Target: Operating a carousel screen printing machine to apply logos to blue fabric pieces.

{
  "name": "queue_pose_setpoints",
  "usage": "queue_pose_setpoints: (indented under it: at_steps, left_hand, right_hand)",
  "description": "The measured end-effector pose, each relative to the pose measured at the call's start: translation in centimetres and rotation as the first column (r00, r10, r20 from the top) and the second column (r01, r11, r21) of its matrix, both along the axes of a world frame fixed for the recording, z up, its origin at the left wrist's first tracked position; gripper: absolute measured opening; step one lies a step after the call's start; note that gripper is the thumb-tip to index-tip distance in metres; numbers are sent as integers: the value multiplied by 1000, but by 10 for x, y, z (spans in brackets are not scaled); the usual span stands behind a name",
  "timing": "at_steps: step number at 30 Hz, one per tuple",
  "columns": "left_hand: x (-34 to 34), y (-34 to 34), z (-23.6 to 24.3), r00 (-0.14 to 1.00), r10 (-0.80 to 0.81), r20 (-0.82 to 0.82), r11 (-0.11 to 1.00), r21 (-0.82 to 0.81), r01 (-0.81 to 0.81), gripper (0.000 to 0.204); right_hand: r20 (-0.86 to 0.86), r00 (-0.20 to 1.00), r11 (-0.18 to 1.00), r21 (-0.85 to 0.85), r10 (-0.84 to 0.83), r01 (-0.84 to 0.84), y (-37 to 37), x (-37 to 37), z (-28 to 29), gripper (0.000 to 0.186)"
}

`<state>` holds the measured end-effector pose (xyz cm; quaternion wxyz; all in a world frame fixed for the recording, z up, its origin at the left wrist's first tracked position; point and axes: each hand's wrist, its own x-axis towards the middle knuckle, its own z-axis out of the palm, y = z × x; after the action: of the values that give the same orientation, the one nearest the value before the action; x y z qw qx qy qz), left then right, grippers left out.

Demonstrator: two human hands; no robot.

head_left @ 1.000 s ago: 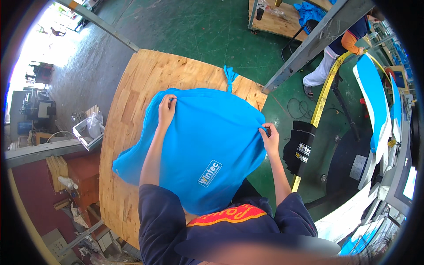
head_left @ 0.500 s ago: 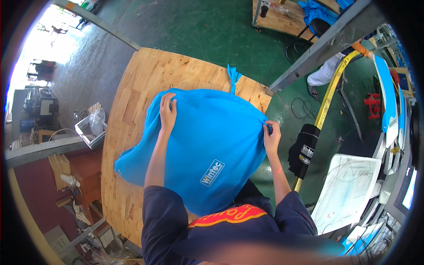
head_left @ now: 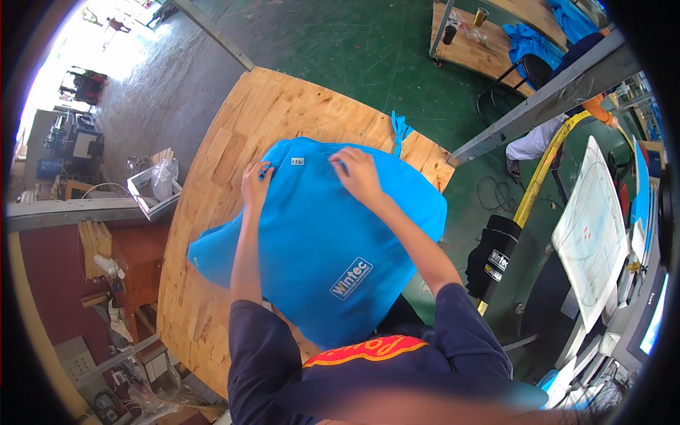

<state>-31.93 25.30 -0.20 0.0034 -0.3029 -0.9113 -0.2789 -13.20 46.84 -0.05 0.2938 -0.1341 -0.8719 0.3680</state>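
A large blue cloth cover (head_left: 319, 234) lies spread over the wooden table and reaches down against my front, with a white printed patch on its lower part. Near its far left edge a small white label (head_left: 297, 161) shows. My left hand (head_left: 256, 185) pinches the left edge of the cloth, a bit of blue showing between the fingers. Just right of the label, my right hand (head_left: 358, 172) is over the far part of the cover, fingers loosely bent and thumb apart, with no cloth visibly gripped.
The wooden table (head_left: 212, 170) has a blue cloth tie (head_left: 399, 133) at its far right corner. A grey metal post (head_left: 545, 103) rises there. Right of it stand a yellow beam (head_left: 542, 177) with a black sleeve (head_left: 492, 255) and a white panel (head_left: 591, 230). A person (head_left: 531, 147) is beyond.
My right hand has left the cover's right corner and moved left toward the label, which now shows. My left hand has shifted slightly left and nearer, onto the left edge.
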Motion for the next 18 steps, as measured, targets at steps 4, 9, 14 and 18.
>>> queue_pose_setpoints:
  at_steps: [4, 9, 14, 18]
  left_hand:
    - [-6, 6, -14, 991, -75, -111, 995, 52, 81, 11]
    - [-18, 1, -20, 995, 82, -51, 971, 229, -68, 11]
    - [-18, 17, -25, 998, 67, -8, 971, 229, -64, 12]
    - [9, 12, -29, 955, 11, -297, 999, 39, 0, 19]
  right_hand:
    - [60, 998, 988, 151, -36, 27, -23, -61, -18, 17]
    - [155, 987, 978, 210, -31, -2, -36, -90, -42, 21]
    - [86, 984, 923, 367, -157, 115, -19, -105, -46, 20]
    - [34, 990, 939, 321, -139, 121, -26, -72, -24, 24]
